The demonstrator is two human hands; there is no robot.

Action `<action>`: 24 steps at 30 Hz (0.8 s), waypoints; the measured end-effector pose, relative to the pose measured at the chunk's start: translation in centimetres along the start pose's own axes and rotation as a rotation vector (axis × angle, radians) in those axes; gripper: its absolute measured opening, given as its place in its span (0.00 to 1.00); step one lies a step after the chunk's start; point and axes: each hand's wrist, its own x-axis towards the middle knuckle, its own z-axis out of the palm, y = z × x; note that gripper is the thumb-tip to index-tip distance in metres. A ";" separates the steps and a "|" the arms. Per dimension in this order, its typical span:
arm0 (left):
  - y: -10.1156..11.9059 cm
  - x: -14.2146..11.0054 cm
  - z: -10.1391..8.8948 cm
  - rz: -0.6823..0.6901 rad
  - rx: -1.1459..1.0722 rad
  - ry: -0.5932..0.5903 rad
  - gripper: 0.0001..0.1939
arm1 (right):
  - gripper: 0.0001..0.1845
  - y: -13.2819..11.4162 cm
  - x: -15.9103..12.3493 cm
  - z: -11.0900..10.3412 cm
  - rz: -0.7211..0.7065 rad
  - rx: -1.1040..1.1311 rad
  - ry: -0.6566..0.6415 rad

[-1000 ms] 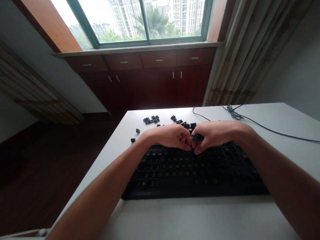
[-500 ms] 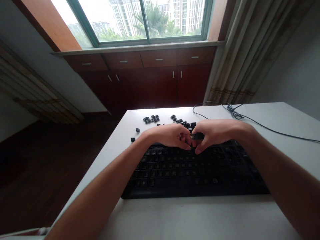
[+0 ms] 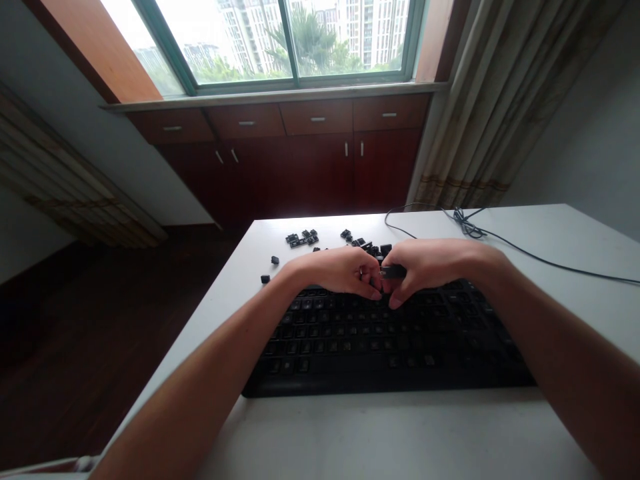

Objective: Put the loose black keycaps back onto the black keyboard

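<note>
My hands meet above the far edge of a black computer keyboard [image 3: 380, 347], which has backlit keys. My right hand [image 3: 430, 270] pinches a small black object [image 3: 395, 271] with a metallic glint at its left end, possibly a key part. My left hand [image 3: 340, 271] curls in beside that end, its fingertips close to the object. Whether the left fingers grip it is hidden. Several loose black keycaps [image 3: 302, 239] lie on the table behind my hands, and single ones [image 3: 265, 279] sit further left.
The white table [image 3: 400, 433] holds the keyboard, with a dark cable [image 3: 525, 253] coiled at the back right. Beyond the table's far edge stand reddish-brown wooden cabinets [image 3: 290, 167] under a window [image 3: 295, 40]. A curtain [image 3: 480, 113] hangs at the right.
Both hands and the black object stay nearly in place. The view has shifted only slightly.
</note>
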 end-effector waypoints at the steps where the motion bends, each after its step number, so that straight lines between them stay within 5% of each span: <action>1: 0.0 0.0 0.0 0.011 -0.001 -0.002 0.14 | 0.26 0.1 -0.1 -0.1 0.008 0.002 0.012; 4: -0.3 -0.1 -0.3 0.029 0.005 -0.014 0.15 | 0.29 0.0 -0.7 -0.5 0.001 0.021 0.136; 8: -1.0 -0.5 -0.8 0.002 0.021 -0.027 0.17 | 0.28 -1.7 -0.8 -0.2 -0.203 0.311 0.485; 13: -1.2 -1.5 -1.9 -0.021 0.113 0.027 0.14 | 0.29 -4.7 0.5 2.6 -0.532 0.968 0.666; 18: -0.1 -3.5 -3.4 -0.058 0.223 0.133 0.12 | 0.30 -5.1 0.6 5.4 -0.627 1.175 0.896; 24: 1.0 -5.2 -4.3 -0.139 0.338 0.175 0.13 | 0.31 -4.2 1.3 7.4 -0.511 1.091 0.854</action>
